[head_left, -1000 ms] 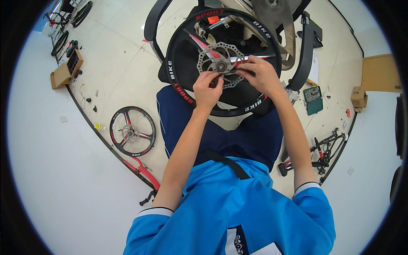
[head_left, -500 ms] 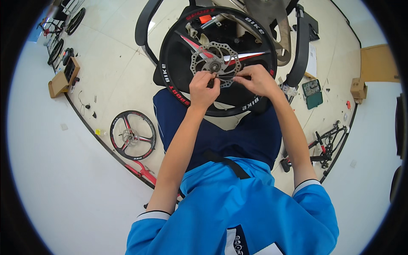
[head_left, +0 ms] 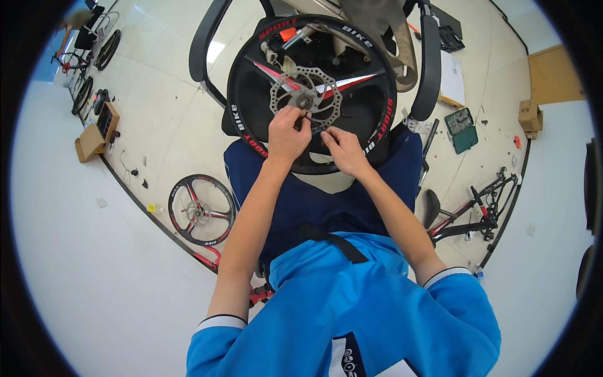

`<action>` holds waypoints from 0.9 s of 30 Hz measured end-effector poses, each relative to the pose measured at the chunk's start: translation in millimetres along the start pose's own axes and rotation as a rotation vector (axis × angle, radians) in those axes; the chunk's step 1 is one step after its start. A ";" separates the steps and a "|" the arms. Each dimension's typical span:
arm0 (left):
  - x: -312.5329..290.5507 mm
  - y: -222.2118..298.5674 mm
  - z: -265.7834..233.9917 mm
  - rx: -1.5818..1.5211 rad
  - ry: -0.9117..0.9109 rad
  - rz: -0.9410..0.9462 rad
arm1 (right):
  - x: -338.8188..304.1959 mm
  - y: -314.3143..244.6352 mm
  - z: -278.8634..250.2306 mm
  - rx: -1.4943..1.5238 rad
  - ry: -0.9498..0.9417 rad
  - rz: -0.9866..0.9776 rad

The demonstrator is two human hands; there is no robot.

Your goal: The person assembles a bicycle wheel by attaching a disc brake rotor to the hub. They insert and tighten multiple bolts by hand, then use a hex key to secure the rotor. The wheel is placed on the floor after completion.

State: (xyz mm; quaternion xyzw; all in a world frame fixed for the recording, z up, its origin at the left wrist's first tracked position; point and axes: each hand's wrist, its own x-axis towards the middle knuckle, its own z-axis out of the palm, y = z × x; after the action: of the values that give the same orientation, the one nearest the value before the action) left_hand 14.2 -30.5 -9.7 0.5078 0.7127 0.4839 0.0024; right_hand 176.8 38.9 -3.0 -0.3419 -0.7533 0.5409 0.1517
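Note:
A black bicycle wheel (head_left: 378, 72) with red and white spokes lies flat before my knees, its silver disc brake rotor (head_left: 332, 83) facing up. My left hand (head_left: 287, 133) is closed in a pinch just below the hub (head_left: 304, 102). A thin dark rod, like a hex key, seems to stick out from its fingertips across the rotor; its ends are hidden. My right hand (head_left: 345, 151) is at the rotor's lower right edge, thumb and fingertips pressed together. What they hold, if anything, is too small to make out.
A chair's armrest (head_left: 429, 69) stands beside the wheel. On the floor are a second wheel (head_left: 231, 220) at left, a green tool case (head_left: 465, 139) and a black bike frame (head_left: 461, 213) at right. An open cardboard box (head_left: 90, 143) lies at far left.
My right hand has moved down and left, from beside the rotor to its lower edge. My left hand stays by the hub. The view has shifted slightly.

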 end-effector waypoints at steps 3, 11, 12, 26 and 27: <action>-0.6 6.2 -7.3 -0.024 -0.036 -0.039 | -2.9 11.4 8.5 0.057 0.028 -0.023; -5.2 37.8 -7.2 -0.059 0.095 -0.380 | 3.8 18.6 8.3 0.436 -0.091 0.231; -5.4 41.9 -4.7 0.013 0.084 -0.346 | 2.2 16.9 8.6 0.513 -0.093 0.259; -11.1 28.6 1.6 -0.005 0.093 -0.320 | -3.1 9.9 79.4 0.937 -0.178 0.482; -9.5 33.1 -0.6 -0.029 0.065 -0.361 | -4.7 15.7 71.6 0.956 -0.171 0.480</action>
State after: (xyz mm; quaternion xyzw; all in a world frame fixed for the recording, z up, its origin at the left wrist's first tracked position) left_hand 42.4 -37.3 8.9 0.3556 0.7851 0.5018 0.0734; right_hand 142.9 -12.3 -43.1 -0.3520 -0.3336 0.8687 0.1005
